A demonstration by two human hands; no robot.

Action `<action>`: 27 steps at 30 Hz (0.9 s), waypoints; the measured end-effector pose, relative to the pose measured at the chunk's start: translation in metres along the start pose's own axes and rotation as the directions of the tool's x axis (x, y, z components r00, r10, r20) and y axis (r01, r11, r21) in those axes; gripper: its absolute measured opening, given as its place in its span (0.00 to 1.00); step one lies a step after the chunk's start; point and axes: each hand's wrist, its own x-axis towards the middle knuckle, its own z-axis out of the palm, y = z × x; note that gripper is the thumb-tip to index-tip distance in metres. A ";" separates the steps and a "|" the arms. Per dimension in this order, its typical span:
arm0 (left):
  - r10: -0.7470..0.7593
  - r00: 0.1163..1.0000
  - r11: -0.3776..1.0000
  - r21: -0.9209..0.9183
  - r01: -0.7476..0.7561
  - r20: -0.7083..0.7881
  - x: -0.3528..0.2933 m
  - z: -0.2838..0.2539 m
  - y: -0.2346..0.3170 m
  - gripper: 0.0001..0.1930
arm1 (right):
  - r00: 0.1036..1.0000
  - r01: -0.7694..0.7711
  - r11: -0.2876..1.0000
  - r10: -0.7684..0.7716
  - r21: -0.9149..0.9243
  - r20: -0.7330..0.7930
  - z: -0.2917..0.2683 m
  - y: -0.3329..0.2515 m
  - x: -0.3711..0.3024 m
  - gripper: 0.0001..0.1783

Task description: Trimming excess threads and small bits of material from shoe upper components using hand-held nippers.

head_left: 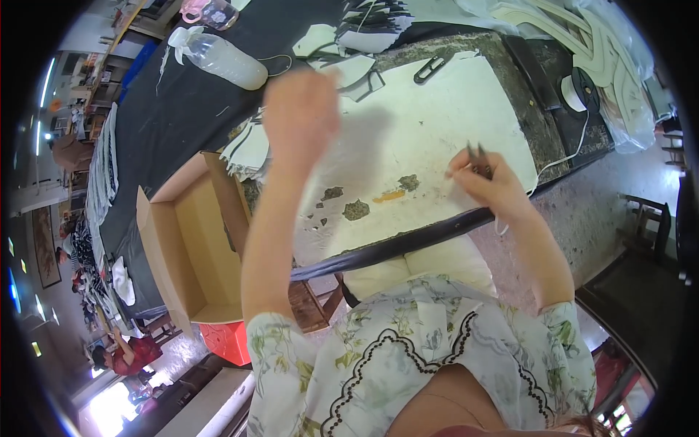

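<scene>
My right hand (493, 183) is closed around small dark thread snips (478, 160), whose two short points stick up past the fingers. It hovers over the near right part of the white work board (437, 116). My left hand (302, 116) is raised over the board's left side, smeared by motion, so its fingers cannot be made out. Just beyond it lie cut white pieces with dark edges (354, 76). More white cut pieces (247, 151) are bunched to the left of my left forearm. A dark oblong clip-like piece (429, 70) lies on the far part of the board.
An open cardboard box (211, 247) stands at the left, by my left forearm. A cloudy plastic bottle (226, 62) lies on the black table cover (189, 102). A spool of white thread (574, 93) and bagged cream frames (608, 65) are at the right. A stack of dark-edged pieces (373, 25) lies at the back.
</scene>
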 end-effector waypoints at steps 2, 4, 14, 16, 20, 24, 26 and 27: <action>0.175 0.983 0.981 -0.092 -0.170 0.057 -0.045 -0.016 0.057 0.03 | 0.999 -0.013 1.000 0.012 -0.025 -0.039 -0.016 0.005 0.011 0.07; 0.224 0.921 0.962 -0.221 -0.158 0.319 -0.102 -0.020 0.112 0.14 | 0.999 0.010 0.997 -0.007 -0.077 0.038 -0.005 0.003 0.023 0.07; -0.032 0.957 0.963 -0.246 0.107 0.289 -0.146 -0.032 0.129 0.19 | 0.961 0.061 0.879 0.076 -0.472 0.266 0.019 -0.001 0.049 0.08; -0.026 0.966 0.968 -0.235 0.088 0.257 -0.155 -0.027 0.128 0.19 | 0.938 0.109 0.907 0.041 -0.407 0.344 0.037 -0.001 0.054 0.09; -0.049 0.957 0.961 -0.249 0.124 0.287 -0.158 -0.030 0.130 0.18 | 0.923 0.274 0.708 -0.002 -0.651 0.385 0.044 0.019 0.064 0.12; -0.134 0.959 0.938 -0.281 0.205 0.251 -0.160 -0.031 0.130 0.20 | 0.928 0.282 0.691 -0.023 -0.665 0.371 0.047 0.017 0.063 0.12; -0.170 0.960 0.920 -0.313 0.235 0.223 -0.159 -0.033 0.130 0.19 | 0.935 0.265 0.673 -0.003 -0.691 0.356 0.047 0.017 0.060 0.12; -0.197 0.949 0.923 -0.281 0.265 0.246 -0.154 -0.034 0.129 0.19 | 0.933 0.292 0.670 -0.042 -0.683 0.358 0.048 0.017 0.059 0.12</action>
